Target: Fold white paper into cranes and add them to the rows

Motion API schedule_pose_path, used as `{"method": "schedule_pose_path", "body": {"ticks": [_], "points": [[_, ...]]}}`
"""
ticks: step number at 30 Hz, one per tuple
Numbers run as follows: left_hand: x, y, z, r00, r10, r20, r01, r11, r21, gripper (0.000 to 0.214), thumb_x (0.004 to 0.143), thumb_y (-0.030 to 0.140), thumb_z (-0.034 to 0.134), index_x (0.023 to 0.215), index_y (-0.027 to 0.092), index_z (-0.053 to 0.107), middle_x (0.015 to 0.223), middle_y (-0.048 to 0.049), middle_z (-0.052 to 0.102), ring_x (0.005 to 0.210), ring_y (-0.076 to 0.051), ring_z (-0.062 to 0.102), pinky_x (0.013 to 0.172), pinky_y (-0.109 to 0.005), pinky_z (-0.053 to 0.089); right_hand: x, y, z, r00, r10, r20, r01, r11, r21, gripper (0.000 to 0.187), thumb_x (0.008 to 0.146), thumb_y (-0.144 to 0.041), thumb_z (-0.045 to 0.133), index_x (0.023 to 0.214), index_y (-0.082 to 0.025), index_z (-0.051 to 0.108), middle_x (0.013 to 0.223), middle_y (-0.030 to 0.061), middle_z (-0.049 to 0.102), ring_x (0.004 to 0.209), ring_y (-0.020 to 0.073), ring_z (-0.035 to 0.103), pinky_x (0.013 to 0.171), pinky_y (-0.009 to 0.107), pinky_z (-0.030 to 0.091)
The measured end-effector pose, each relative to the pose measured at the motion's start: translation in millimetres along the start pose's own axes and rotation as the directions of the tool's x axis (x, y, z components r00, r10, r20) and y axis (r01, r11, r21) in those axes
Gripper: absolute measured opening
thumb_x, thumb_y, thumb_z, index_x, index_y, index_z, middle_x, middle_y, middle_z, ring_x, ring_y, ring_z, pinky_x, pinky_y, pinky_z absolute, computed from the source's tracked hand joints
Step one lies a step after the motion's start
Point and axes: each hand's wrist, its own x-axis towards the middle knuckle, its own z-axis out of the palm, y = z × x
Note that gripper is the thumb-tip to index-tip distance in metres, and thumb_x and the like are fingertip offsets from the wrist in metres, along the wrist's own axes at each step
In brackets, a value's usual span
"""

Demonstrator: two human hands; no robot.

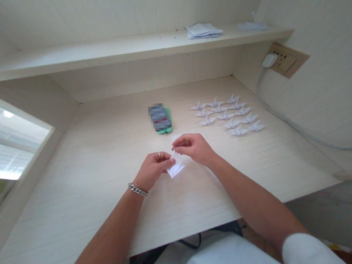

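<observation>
Over desk centre, both hands (173, 158) pinch small white part-folded paper (175, 169) w/ pointed flaps.

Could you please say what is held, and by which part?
A folded white paper, pinched by left hand at its left side, right hand at its top.

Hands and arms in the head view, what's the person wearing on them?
The left hand carries a slim silver ring on one finger, and a silver chain-link bracelet circles that wrist. The right hand wears nothing. Both forearms are bare; a white sleeve shows near the right elbow. No gloves.
</observation>
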Motion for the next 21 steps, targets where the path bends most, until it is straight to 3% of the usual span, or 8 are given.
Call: {"method": "schedule_pose_path", "body": {"ticks": [6,11,13,21], "points": [[-2.0,3.6,3.5,0.997,0.045,-0.058,-0.045,0.999,0.006,0.022,0.063,0.032,0.078,0.065,0.014,0.067,0.059,0.0001,0.06,0.053,-0.011,0.051,0.054,-0.024,0.038,0.6,-2.8,0.2,0.997,0.028,-0.066,-0.026,0.999,0.042,0.018,0.072,-0.026,0.069,0.087,-0.015,0.068,0.076,0.0039,0.072,0.066,0.0139,0.067,0.061,0.027,0.053],[-5.2,8.5,7.0,0.989,0.12,-0.091,-0.111,0.99,0.091,0.023,0.066,0.035,0.076,0.067,0.014,0.068,0.058,-0.0003,0.06,0.053,-0.011,0.05,0.054,-0.024,0.038,-1.9,-1.9,1.2,0.999,0.022,0.036,-0.022,1.0,-0.018,0.036,0.064,-0.023,0.078,0.097,-0.015,0.067,0.081,0.0045,0.072,0.074,0.0159,0.068,0.071,0.03,0.054],[-6.1,9.5,7.7,0.988,0.13,-0.085,-0.12,0.986,0.114,0.023,0.067,0.036,0.075,0.068,0.013,0.069,0.058,-0.0002,0.06,0.053,-0.011,0.049,0.053,-0.024,0.038,-2.7,-1.2,1.8,0.998,0.023,0.057,-0.022,0.999,-0.024,0.035,0.064,-0.022,0.077,0.097,-0.015,0.067,0.08,0.0046,0.072,0.075,0.0163,0.068,0.072,0.03,0.054],[-6.7,9.3,7.7,0.992,0.119,-0.052,-0.11,0.983,0.149,0.023,0.068,0.035,0.073,0.065,0.014,0.067,0.056,0.0006,0.059,0.052,-0.01,0.048,0.052,-0.024,0.036,-2.5,-3.5,0.7,0.998,0.054,0.007,-0.054,0.997,-0.056,0.03,0.064,-0.025,0.078,0.091,-0.015,0.068,0.071,0.0032,0.071,0.064,0.0149,0.066,0.061,0.027,0.052]]}}
